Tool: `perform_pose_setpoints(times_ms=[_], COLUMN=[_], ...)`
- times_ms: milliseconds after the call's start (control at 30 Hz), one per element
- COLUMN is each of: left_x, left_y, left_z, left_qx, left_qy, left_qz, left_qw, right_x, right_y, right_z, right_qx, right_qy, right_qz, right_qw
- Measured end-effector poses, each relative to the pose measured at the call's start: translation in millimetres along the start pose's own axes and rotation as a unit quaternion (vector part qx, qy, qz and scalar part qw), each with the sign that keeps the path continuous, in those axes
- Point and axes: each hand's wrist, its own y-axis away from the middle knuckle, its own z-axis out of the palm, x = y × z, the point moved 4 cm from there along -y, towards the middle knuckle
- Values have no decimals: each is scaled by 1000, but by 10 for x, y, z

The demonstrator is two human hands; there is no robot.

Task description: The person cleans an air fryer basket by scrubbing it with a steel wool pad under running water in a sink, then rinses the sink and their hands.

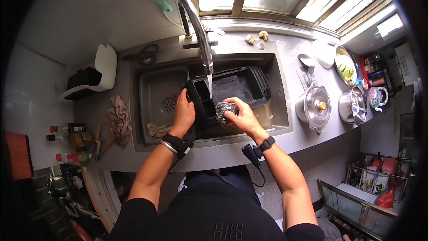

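A black plastic container (230, 85) with a divided end rests tilted in the right basin of the sink (286, 113). My left hand (184, 111) lies against its left end, fingers along the rim; the thumb is partly hidden. In my right hand (246, 117) is a steel wool scrubber (226, 111), held just above the container's near side. From the curved chrome faucet (204, 45) a stream of water (210, 85) falls into the divided end. Cloudy water shows in the basin beside the container.
In the left basin lies a wet rag (158, 130). A crumpled cloth (118, 120), scissors (145, 54) and several bottles (72, 137) are on the left. Rightward stand a glass pot with lid (314, 107), a ladle (306, 61), a steel pot (351, 107) and a bowl of cabbage (346, 65).
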Motion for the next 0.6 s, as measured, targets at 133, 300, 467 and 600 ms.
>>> perform_pose_setpoints(times_ms=[133,300,467,600], left_x=[-283,-39,-278,-60], left_y=[-21,101,237,233], left_z=[163,70,185,155], left_qx=[13,12,-73,-104], left_qy=[53,143,178,246], left_qz=[-84,-185,-204,-230], left_qw=[995,972,960,936], right_x=[157,187,125,435], right_y=[-138,44,570,995], right_z=[117,-244,-598,-784], right_qx=[-28,15,34,51], right_qy=[-50,133,248,274], right_qz=[30,-27,-57,14], right_qw=[998,991,967,960])
